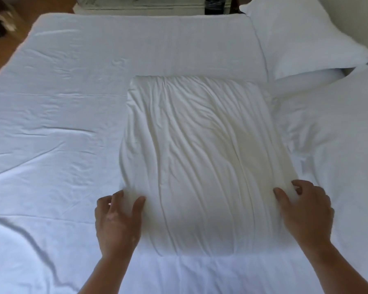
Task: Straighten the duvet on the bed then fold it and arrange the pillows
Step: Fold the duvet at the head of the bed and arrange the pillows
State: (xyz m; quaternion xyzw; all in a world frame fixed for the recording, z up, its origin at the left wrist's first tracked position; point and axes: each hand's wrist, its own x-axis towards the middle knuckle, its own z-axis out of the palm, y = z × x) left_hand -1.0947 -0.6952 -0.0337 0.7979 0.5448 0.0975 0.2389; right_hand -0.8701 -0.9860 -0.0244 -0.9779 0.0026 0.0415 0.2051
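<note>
While the person leans over the bed, a cream-white pillow (pixel 200 162) lies flat in the middle of the white sheet (pixel 55 128), its long creases running away from the camera; its near edge lies close to the person and its far edge meets a long folded strip of white bedding (pixel 140 39) that runs along the far side of the mattress. Whether that strip is the duvet I cannot tell for certain. The left hand (pixel 117 223) grasps the pillow's near left side, thumb on top and forefinger at the outer edge, with a ridge of cloth bunched between them; the right hand (pixel 306 213) grasps the near right side in the same way, thumb lying on the top face and the curled fingers at the outer edge, cloth gathered between. Both forearms reach in from the bottom of the view, bare to the frame's edge.

A plump white pillow (pixel 306 37) lies at the upper right, just beside the end of the folded strip; another white pillow (pixel 338 132) lies below it along the right edge, close to the cream one. Beyond the bed stands a pale cabinet (pixel 149 6); brown wooden floor (pixel 9 47) shows at the upper left.
</note>
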